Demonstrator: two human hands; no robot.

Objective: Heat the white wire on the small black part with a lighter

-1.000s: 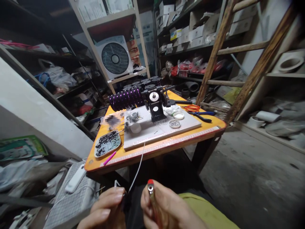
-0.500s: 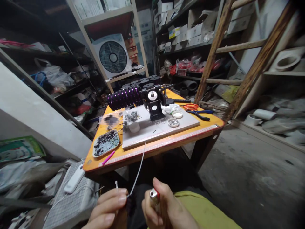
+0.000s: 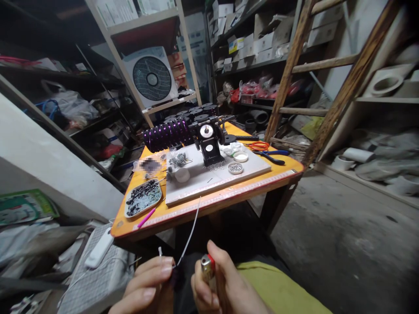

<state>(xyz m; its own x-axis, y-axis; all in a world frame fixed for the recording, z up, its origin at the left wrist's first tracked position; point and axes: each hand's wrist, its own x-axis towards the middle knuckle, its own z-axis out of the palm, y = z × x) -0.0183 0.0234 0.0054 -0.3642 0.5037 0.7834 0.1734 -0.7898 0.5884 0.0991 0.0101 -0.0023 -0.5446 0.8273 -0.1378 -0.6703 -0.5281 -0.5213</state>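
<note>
Now we pinch the thin white cord between the fingertips of our left hand, low before the orange worktop. Our right hand is closed around a small lighter with metal top, thumb raised just beside it.

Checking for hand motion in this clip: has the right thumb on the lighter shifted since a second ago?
Yes. The right hand has lifted its thumb off the lighter top, out to the right; the left hand pinches the white cord.
</note>
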